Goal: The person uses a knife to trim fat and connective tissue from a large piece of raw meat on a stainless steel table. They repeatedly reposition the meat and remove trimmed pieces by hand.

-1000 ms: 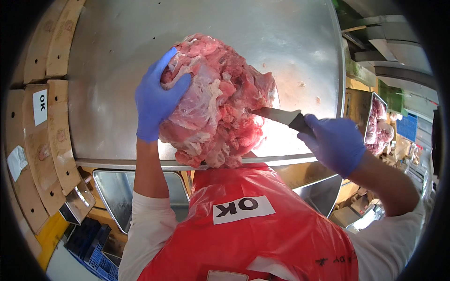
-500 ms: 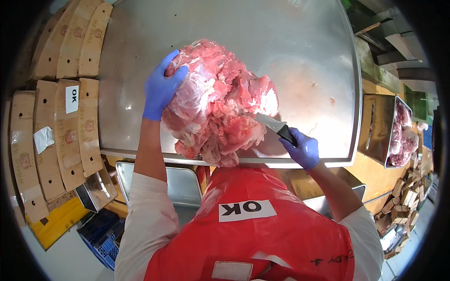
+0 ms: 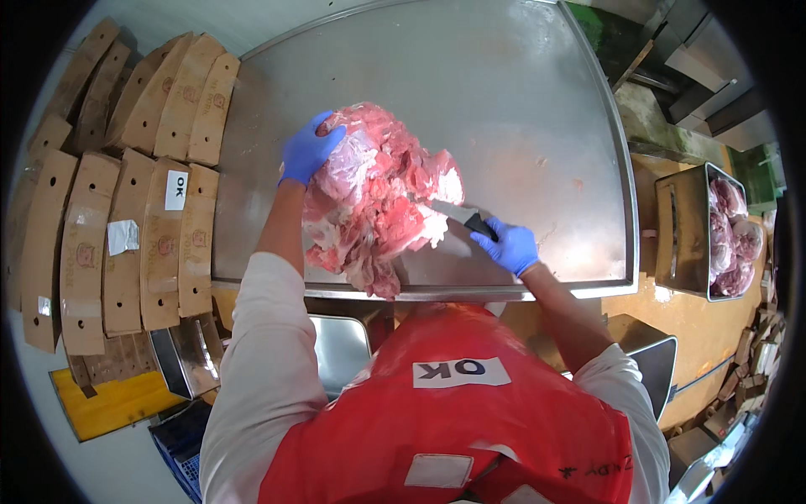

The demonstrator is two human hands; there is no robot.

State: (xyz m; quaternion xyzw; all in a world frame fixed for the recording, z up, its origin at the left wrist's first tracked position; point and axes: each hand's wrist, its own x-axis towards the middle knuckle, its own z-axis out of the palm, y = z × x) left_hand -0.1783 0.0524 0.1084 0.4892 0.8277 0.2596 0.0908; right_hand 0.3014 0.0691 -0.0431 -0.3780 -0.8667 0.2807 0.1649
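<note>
A large, ragged piece of raw pink meat (image 3: pixel 378 189) lies near the front edge of the steel table (image 3: pixel 504 101). My left hand (image 3: pixel 311 153), in a blue glove, grips its upper left side, the fingers curled over and pressing the surface. In my right hand (image 3: pixel 509 247), also blue-gloved, is a knife (image 3: pixel 457 213) with a black handle. Its blade points left, and the tip meets the meat's right side, where the very end is hidden in the folds.
Stacked cardboard boxes (image 3: pixel 159 244) stand along the table's left side. On the right, beyond the raised table rim (image 3: pixel 631 218), a steel bin (image 3: pixel 672 227) holds several meat pieces. Steel tubs (image 3: pixel 340 349) sit below the front edge, and a yellow board (image 3: pixel 126 403) lies at lower left.
The whole view has shifted, with more of the table and boxes showing. My left hand keeps its hold on the meat, and the knife stays against its right side.
</note>
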